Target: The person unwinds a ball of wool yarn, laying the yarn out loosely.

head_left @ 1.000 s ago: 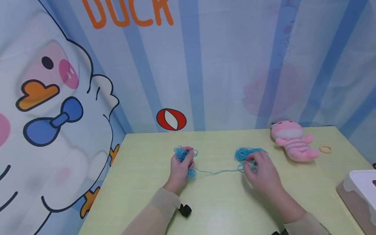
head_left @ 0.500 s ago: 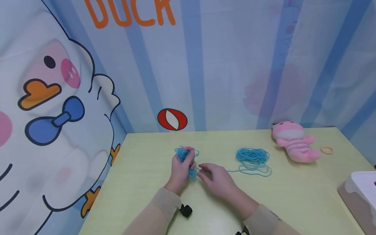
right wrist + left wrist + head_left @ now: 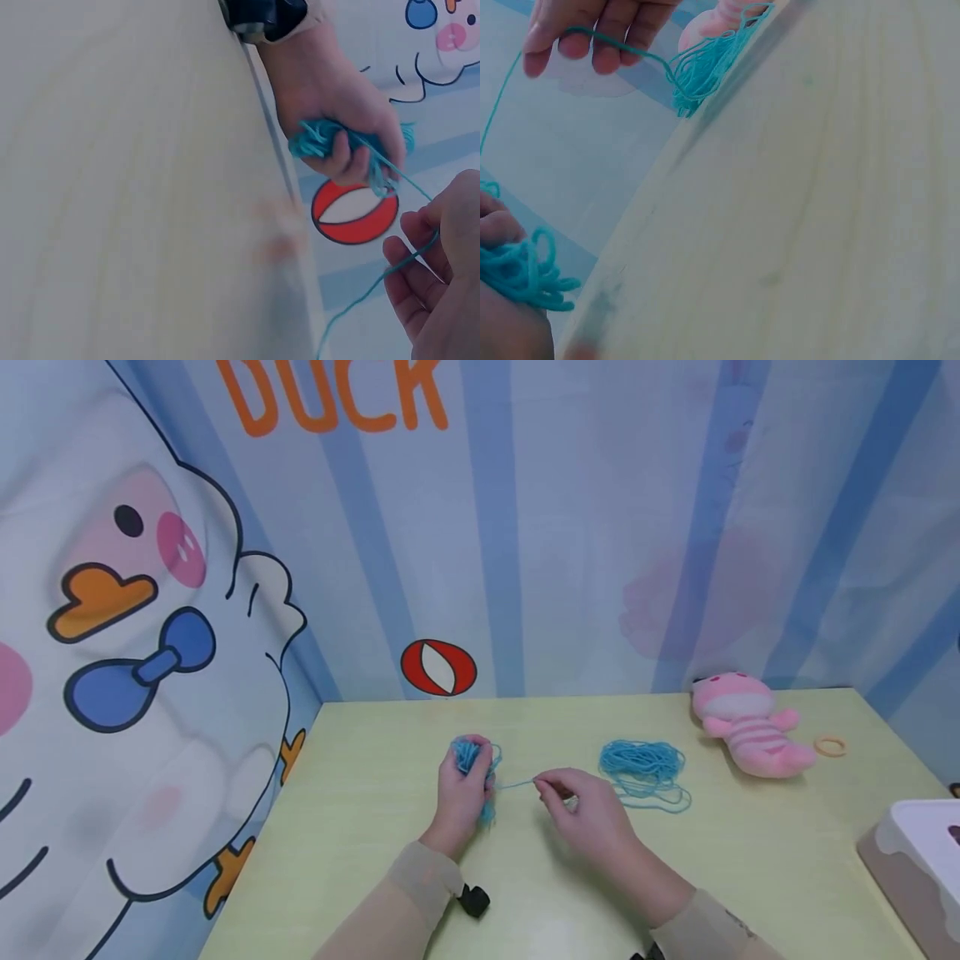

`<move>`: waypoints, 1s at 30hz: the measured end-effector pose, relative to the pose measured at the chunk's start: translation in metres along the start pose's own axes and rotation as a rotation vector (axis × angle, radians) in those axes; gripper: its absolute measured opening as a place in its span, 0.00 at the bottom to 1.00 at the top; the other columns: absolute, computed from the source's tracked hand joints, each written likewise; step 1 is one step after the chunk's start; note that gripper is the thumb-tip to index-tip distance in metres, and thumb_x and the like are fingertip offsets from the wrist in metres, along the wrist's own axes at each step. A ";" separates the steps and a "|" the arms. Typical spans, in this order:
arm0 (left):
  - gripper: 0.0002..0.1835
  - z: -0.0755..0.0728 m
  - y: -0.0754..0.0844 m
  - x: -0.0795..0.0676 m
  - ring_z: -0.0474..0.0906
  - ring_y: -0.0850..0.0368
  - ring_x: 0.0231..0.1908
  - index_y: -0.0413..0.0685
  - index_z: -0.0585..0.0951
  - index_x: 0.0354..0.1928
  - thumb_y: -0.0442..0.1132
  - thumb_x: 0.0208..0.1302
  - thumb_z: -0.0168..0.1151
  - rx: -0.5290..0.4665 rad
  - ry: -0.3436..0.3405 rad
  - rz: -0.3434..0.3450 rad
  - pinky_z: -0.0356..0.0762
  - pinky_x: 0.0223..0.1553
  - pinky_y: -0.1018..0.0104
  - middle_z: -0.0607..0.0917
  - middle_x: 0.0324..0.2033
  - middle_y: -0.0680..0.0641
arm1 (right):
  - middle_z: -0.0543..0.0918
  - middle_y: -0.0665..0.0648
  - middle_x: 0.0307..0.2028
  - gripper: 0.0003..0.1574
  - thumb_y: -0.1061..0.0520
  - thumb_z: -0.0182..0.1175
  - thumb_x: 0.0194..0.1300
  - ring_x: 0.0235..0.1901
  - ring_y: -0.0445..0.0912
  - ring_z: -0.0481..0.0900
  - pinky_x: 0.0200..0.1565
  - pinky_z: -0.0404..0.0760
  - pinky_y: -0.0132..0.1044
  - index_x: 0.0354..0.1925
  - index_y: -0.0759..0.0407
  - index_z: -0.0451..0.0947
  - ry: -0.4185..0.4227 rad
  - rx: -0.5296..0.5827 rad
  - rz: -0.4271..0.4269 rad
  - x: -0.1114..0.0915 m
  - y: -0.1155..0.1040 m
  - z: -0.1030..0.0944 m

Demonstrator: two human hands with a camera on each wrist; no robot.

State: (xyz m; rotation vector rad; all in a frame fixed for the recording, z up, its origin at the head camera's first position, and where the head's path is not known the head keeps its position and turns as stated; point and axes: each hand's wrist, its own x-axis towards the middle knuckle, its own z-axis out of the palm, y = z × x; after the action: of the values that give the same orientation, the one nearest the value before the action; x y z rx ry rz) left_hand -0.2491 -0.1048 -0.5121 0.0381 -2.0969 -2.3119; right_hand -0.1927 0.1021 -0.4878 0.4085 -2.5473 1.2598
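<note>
My left hand [image 3: 463, 789] grips a bundle of blue yarn [image 3: 319, 139] in its curled fingers, loops poking out above and below. A single strand [image 3: 517, 785] runs from that bundle to my right hand [image 3: 592, 814], which pinches it between thumb and forefinger. In the right wrist view the strand crosses the right hand's [image 3: 457, 262] fingers and trails on downward. A looser pile of blue yarn [image 3: 642, 767] lies on the table just beyond the right hand. In the left wrist view the strand leads from the right hand [image 3: 600, 34] to this pile [image 3: 709, 67].
A pink striped plush toy [image 3: 753, 727] lies at the back right of the table [image 3: 360, 860], with an orange ring [image 3: 830, 747] beside it. A white and brown box [image 3: 911, 860] stands at the right edge. A printed cloth [image 3: 570, 527] hangs behind.
My right hand moved from the yarn pile leftward to beside the left hand, then back a little to the right, drawing the strand out. The left hand stays nearly in place.
</note>
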 end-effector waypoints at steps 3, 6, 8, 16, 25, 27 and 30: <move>0.17 -0.001 0.000 -0.001 0.74 0.55 0.29 0.57 0.77 0.61 0.55 0.82 0.63 -0.001 0.000 0.014 0.77 0.33 0.71 0.77 0.39 0.51 | 0.94 0.50 0.37 0.09 0.55 0.68 0.78 0.40 0.43 0.91 0.40 0.88 0.35 0.52 0.55 0.91 0.041 0.012 -0.004 -0.003 0.007 -0.015; 0.17 -0.001 0.001 -0.001 0.73 0.56 0.29 0.58 0.76 0.61 0.57 0.82 0.62 0.013 0.013 0.030 0.78 0.34 0.71 0.77 0.39 0.51 | 0.94 0.50 0.37 0.10 0.55 0.67 0.80 0.40 0.42 0.90 0.36 0.85 0.30 0.52 0.56 0.91 0.086 0.030 0.021 -0.007 0.015 -0.031; 0.18 -0.002 0.001 -0.002 0.73 0.56 0.29 0.59 0.76 0.62 0.58 0.82 0.62 0.025 0.024 0.034 0.79 0.35 0.71 0.76 0.38 0.51 | 0.93 0.52 0.36 0.10 0.56 0.67 0.79 0.38 0.39 0.89 0.36 0.85 0.29 0.52 0.57 0.91 0.128 0.034 0.027 -0.010 0.020 -0.042; 0.17 -0.001 0.000 0.001 0.77 0.55 0.29 0.56 0.76 0.61 0.56 0.83 0.60 -0.017 0.066 0.051 0.83 0.35 0.71 0.78 0.37 0.51 | 0.92 0.53 0.34 0.08 0.60 0.69 0.76 0.34 0.28 0.83 0.40 0.80 0.18 0.48 0.61 0.91 0.253 -0.015 0.012 -0.018 0.045 -0.073; 0.15 0.001 -0.001 0.004 0.84 0.55 0.33 0.55 0.77 0.61 0.53 0.85 0.59 0.011 0.122 0.076 0.88 0.36 0.68 0.82 0.38 0.50 | 0.93 0.56 0.36 0.09 0.59 0.70 0.76 0.35 0.25 0.80 0.41 0.76 0.13 0.50 0.61 0.91 0.298 -0.035 0.072 -0.023 0.056 -0.094; 0.15 0.000 0.000 0.003 0.79 0.56 0.30 0.58 0.78 0.60 0.56 0.84 0.60 0.023 0.123 0.058 0.83 0.32 0.70 0.82 0.39 0.52 | 0.92 0.58 0.37 0.10 0.58 0.69 0.76 0.34 0.24 0.79 0.41 0.76 0.13 0.50 0.62 0.91 0.310 -0.043 0.094 -0.024 0.059 -0.098; 0.15 -0.001 0.002 0.001 0.73 0.57 0.28 0.61 0.79 0.59 0.58 0.83 0.60 0.005 0.110 0.032 0.77 0.30 0.72 0.82 0.40 0.53 | 0.91 0.59 0.37 0.13 0.56 0.68 0.78 0.34 0.24 0.77 0.39 0.76 0.14 0.52 0.63 0.90 0.323 -0.058 0.144 -0.024 0.065 -0.105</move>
State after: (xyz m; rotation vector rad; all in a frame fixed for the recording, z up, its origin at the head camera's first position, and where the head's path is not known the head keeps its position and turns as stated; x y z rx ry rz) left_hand -0.2504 -0.1064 -0.5105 0.1276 -2.0356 -2.2319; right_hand -0.1818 0.2276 -0.4821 0.0053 -2.3614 1.1860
